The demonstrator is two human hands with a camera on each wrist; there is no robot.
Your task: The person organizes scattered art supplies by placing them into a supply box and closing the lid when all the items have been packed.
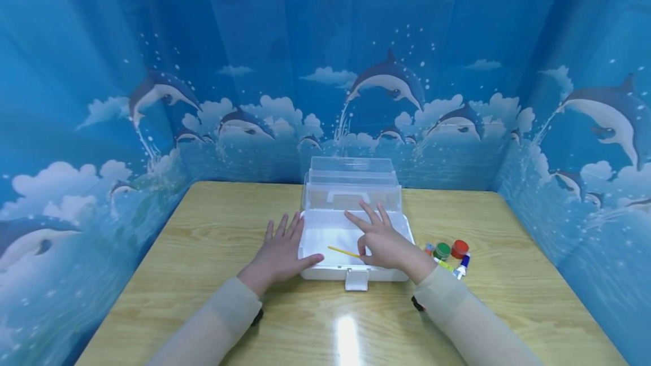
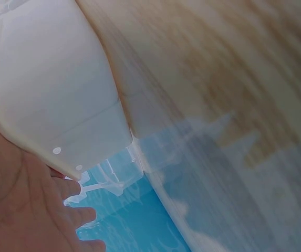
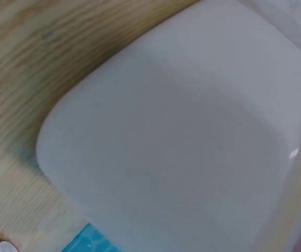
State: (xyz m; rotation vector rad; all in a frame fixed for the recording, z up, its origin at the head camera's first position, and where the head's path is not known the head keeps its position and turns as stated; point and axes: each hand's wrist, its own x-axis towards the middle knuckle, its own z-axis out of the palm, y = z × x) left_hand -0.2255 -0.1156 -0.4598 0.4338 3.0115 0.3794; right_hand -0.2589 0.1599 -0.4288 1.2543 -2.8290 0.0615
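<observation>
A white plastic storage box (image 1: pixel 317 274) stands on the table with its clear lid (image 1: pixel 352 177) raised at the back. The front latch (image 1: pixel 356 280) hangs down. My left hand (image 1: pixel 278 250) rests at the box's left rim, fingers stretched out and thumb over the front corner. Above the box's front part, my right hand (image 1: pixel 383 243) pinches a thin yellow stick (image 1: pixel 342 251) between thumb and index finger, the other fingers spread. In the left wrist view the palm (image 2: pixel 19 205) lies along the box wall (image 2: pixel 50 84). The right wrist view is mostly filled by the box's side (image 3: pixel 166 142).
Right of the box are a green-lidded jar (image 1: pixel 442 251), a red-lidded jar (image 1: pixel 460 248), a marker with a blue cap (image 1: pixel 464 263) and a small orange-and-blue item (image 1: pixel 429 249). The wooden table (image 1: pixel 218 213) ends at a blue dolphin curtain (image 1: pixel 244 27) behind.
</observation>
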